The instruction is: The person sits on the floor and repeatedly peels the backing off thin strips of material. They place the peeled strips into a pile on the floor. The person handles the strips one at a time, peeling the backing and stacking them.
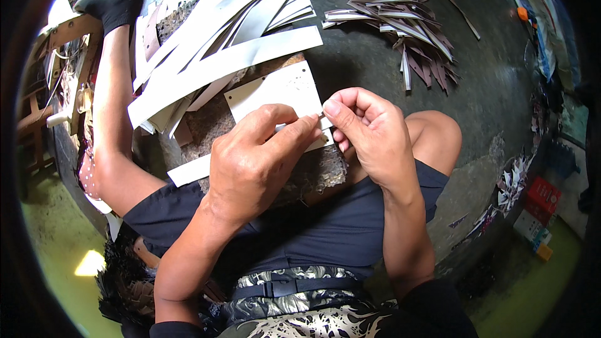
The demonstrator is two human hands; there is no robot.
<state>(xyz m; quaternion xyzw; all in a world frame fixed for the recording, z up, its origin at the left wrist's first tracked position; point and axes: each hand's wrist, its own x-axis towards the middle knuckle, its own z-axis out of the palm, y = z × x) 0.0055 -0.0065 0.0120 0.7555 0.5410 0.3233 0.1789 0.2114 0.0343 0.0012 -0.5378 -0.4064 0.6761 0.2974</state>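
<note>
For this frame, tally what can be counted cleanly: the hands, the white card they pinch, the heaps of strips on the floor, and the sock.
Hands: 2, left and right
White card: 1
Strip heaps: 2, white and brown
Black sock: 1
Total: 6

We note dark navy shorts (325, 225) over both thighs. Black belt with plastic buckle (285, 288) at waist. Black-and-cream patterned top (313, 322) below belt. Black sock (116, 6) on one foot. We record dark sleeve cuffs (438, 310) at wrists; forearms bare.
</note>
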